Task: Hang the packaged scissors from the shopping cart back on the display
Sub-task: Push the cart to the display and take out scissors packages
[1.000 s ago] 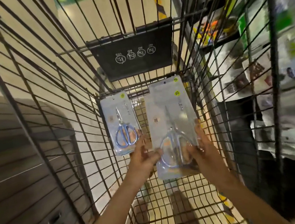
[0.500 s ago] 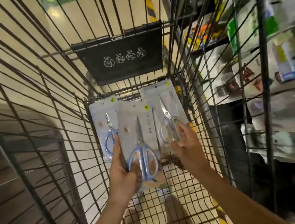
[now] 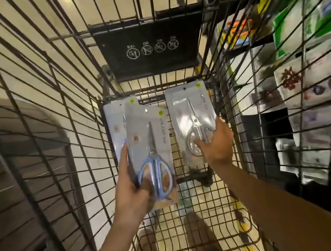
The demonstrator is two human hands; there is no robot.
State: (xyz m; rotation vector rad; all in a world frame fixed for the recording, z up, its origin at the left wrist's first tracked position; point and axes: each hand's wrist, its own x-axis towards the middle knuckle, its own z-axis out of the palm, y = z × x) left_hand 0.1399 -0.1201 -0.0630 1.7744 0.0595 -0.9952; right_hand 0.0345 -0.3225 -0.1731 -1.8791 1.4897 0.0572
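Observation:
Inside the black wire shopping cart (image 3: 43,155) my left hand (image 3: 130,191) grips a pack of blue-handled scissors (image 3: 152,148), thumb across its lower part. Behind that pack lies another pale scissors pack (image 3: 115,128), mostly hidden, and my left fingers reach along its edge. My right hand (image 3: 216,143) holds a pack of silver-handled scissors (image 3: 191,117) by its lower right corner, lifted slightly off the cart bottom. All packs have a hang hole and a yellow sticker at the top.
The cart's black child-seat flap (image 3: 148,42) stands at the far end. Display shelves with hanging packaged goods (image 3: 294,77) run along the right, outside the cart wall. A dark slatted fixture (image 3: 7,169) sits left of the cart. Beige floor shows through the wire bottom.
The two packs that were stacked in both hands have been separated: the blue-handled pack went to my left hand, the silver-handled one to my right. The hands have moved apart.

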